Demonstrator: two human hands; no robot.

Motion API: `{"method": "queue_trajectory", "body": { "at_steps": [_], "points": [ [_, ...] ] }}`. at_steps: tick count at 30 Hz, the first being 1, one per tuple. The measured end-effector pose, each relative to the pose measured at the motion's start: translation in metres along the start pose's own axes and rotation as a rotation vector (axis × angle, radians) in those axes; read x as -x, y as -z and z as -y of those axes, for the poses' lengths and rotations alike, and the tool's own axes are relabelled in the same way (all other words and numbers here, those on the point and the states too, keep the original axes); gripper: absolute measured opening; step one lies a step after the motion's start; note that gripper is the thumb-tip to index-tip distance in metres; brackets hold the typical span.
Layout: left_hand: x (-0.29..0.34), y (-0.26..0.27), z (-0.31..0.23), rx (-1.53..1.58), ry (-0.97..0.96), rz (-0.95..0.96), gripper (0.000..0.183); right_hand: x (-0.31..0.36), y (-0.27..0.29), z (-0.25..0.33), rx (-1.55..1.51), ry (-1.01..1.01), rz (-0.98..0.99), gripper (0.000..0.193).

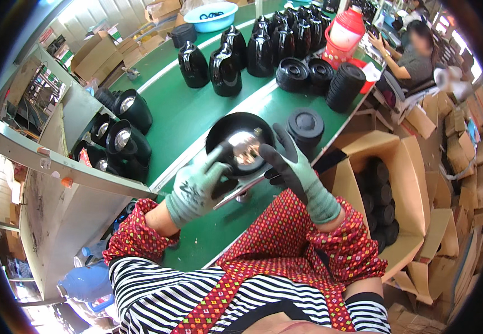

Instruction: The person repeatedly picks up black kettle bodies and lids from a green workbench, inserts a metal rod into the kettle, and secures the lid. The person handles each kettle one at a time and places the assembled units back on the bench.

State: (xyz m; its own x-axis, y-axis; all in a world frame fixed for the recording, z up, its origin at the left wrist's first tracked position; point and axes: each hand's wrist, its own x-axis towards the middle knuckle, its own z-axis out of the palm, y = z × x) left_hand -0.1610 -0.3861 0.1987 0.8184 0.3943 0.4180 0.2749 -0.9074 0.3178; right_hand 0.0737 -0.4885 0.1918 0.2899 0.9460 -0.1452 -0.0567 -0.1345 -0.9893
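In front of me a black vacuum jug body (pixel 215 136) has its round mouth turned up, with a shiny metal lining (pixel 244 146) inside. My left hand (pixel 198 179), in a green and black glove, closes on the near left part of its rim. At the right side of the rim is my right hand (pixel 296 167), gloved the same way, its fingers spread and reaching over the mouth. A metal bar (pixel 240 195) shows below the jug body, partly hidden. Just beyond my right hand stands a stack of black round lids (pixel 305 124).
Several glossy black jugs (pixel 226 69) stand on the green worktable (pixel 180 125). More jug bodies (pixel 133 108) lie at left. Black part stacks (pixel 345 86) and a red bucket (pixel 344 36) are far right. A carton (pixel 414 195) holds black parts. A co-worker (pixel 414 55) sits beyond.
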Motion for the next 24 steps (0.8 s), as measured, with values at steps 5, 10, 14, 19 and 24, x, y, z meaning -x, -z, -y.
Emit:
{"method": "queue_trajectory", "body": {
  "at_steps": [5, 10, 14, 19, 24],
  "points": [
    [0.021, -0.008, -0.04, 0.215, -0.288, -0.047, 0.056, 0.055, 0.026, -0.029, -0.286, 0.005, 0.108, 0.055],
    [0.074, -0.072, -0.018, 0.985, 0.591, -0.267, 0.079, 0.134, 0.068, -0.063, -0.482, -0.091, 0.057, 0.067],
    [0.106, -0.116, -0.023, 1.562, 0.43, 0.263, 0.099, 0.162, 0.072, -0.078, -0.587, -0.159, 0.104, 0.072],
    [0.096, -0.138, -0.045, 1.554, 0.306, 0.368, 0.065, 0.13, 0.047, -0.058, -0.388, -0.214, 0.341, 0.074],
    [0.107, -0.151, -0.028, 1.66, 0.462, 0.326, 0.064, 0.037, 0.056, -0.14, 0.301, 0.064, 0.112, 0.075]
  ]
}}
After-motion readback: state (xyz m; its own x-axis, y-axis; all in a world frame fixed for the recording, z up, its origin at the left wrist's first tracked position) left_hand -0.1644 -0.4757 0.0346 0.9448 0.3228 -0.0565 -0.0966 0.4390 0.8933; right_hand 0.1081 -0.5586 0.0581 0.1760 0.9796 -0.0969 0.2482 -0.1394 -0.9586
